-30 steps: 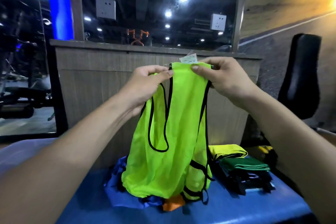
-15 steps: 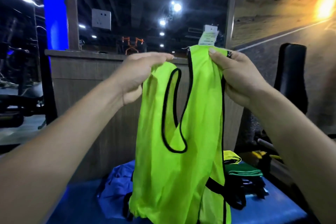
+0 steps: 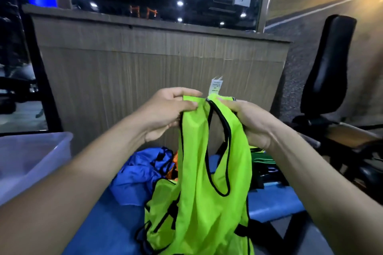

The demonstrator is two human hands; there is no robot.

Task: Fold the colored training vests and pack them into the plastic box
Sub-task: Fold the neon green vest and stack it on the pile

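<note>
On the blue bench (image 3: 271, 203) a blue vest (image 3: 141, 172) is heaped; the neon vest (image 3: 209, 203) has been lowered since a moment ago, its shoulder straps pinched by left hand (image 3: 167, 109) and right hand (image 3: 248, 122); folding seems imminent; the plastic box (image 3: 31, 157) waits left.

A neon yellow-green vest (image 3: 207, 203) trimmed in black, with a white tag (image 3: 216, 87), above blue (image 3: 141, 174), orange (image 3: 175, 159) and green vests (image 3: 263, 159) on a blue counter (image 3: 273, 201).
</note>
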